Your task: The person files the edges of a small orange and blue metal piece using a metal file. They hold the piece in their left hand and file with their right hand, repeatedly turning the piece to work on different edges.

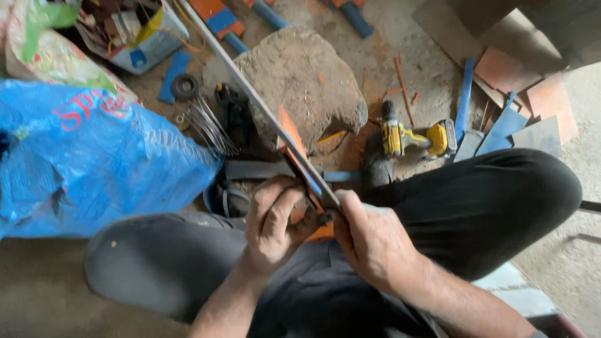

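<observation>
The long metal strip point(263, 106) lay slanted across the view, from the upper left down to the hands over the person's lap. Its near end was pressed against a small orange piece point(293, 139) with a blue edge, and both hands met at that point. The left hand point(273, 220) was closed around the orange piece and the strip from the left, fingers curled over the top and thumb below. The right hand point(370, 238) was also closed, pinching the end of the strip from the right, just beside the left hand. Whether it held also a small tool I could not tell.

The person sat low, with knees in dark trousers point(494, 200) spread to both sides. Past the hands, on the dirt floor point(400, 44), stood a big rough stone point(300, 78), and the strip passed over its left edge. To the right of the stone lay a yellow and black cordless drill point(416, 139). Near it, further right, were flat orange and blue offcuts point(507, 106). Left of the stone lay a bundle of thin wires point(210, 125) and a small dark ring point(185, 86). A large blue plastic sack point(94, 159) filled the left side, touching the left knee. Behind it, at the top, was a box with mixed small items point(134, 31).
</observation>
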